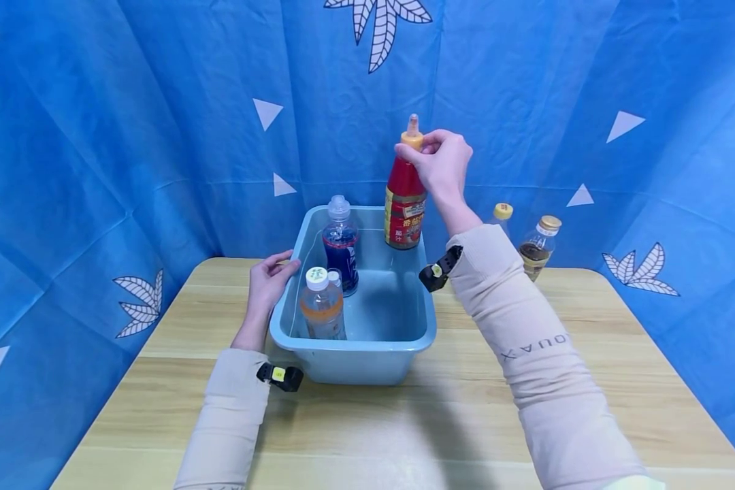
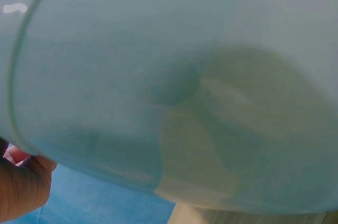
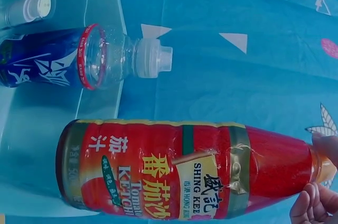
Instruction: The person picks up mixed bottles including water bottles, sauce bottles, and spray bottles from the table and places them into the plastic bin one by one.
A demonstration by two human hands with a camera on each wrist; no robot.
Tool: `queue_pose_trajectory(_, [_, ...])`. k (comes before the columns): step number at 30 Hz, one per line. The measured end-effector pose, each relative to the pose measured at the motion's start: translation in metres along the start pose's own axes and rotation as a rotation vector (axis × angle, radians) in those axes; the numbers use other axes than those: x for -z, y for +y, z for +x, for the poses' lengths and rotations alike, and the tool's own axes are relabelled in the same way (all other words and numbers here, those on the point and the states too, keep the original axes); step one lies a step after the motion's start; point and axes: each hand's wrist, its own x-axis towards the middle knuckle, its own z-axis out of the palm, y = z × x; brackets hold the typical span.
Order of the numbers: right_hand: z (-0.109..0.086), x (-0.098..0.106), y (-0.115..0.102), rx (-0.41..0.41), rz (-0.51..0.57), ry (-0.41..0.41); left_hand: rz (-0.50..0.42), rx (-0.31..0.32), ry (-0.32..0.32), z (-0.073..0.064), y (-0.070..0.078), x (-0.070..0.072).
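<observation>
My right hand [image 1: 444, 163] pinches a red ketchup bottle [image 1: 405, 201] by its yellow-capped neck, holding it upright over the far right part of a light blue plastic basin [image 1: 355, 346]. The bottle's base shows inside the basin's outline, and its label faces the camera in the right wrist view. At the basin's left rim, my left hand [image 1: 266, 286] grips the edge with thumb and fingers. Inside the basin stand a blue-labelled drink bottle [image 1: 341, 255], a clear bottle with an orange band [image 1: 322, 309] and a small white-capped container [image 1: 335, 278], partly hidden.
Right of the basin, a gold-capped bottle of dark liquid [image 1: 535, 250] stands on the wooden table [image 1: 355, 435]. Beside it is a yellow-capped bottle [image 1: 502, 212], mostly hidden by my right sleeve. A blue patterned curtain [image 1: 220, 102] hangs behind the table and along its sides.
</observation>
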Motion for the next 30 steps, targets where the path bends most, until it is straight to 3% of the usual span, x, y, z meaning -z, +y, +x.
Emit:
queue_pose_trajectory(8, [-0.001, -0.011, 0.002, 0.0, -0.009, 0.0, -0.008, 0.008, 0.0, 0.0, 0.001, 0.0])
queue_pose_trajectory(30, [-0.014, -0.047, 0.027, -0.102, 0.005, -0.047, 0.018, 0.003, 0.021, 0.001, 0.001, -0.001])
